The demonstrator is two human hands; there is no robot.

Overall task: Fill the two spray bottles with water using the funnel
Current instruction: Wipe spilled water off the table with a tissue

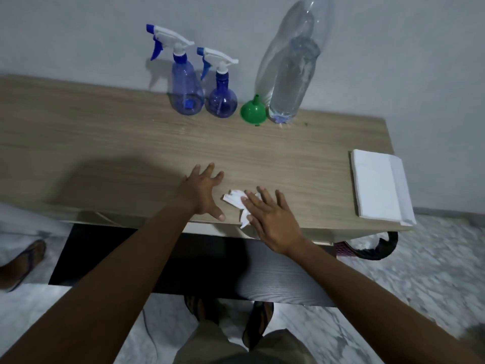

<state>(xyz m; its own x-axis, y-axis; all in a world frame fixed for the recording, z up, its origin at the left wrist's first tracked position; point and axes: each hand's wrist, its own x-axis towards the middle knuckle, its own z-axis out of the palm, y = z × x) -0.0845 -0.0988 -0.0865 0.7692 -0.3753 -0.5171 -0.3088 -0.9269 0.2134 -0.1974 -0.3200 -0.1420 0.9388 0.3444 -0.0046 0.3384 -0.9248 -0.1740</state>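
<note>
Two bottles at the back of the table (78, 127) by the wall: taller spray bottle (187, 82), then shorter spray bottle (221, 98), green funnel (253, 111) spout-up just beside it, then the big water bottle (291, 74). All well apart from the fingers: left hand (203, 191) is splayed flat on the wood, right hand (273, 219) lies straight-fingered on a crumpled white paper (235, 200).
</note>
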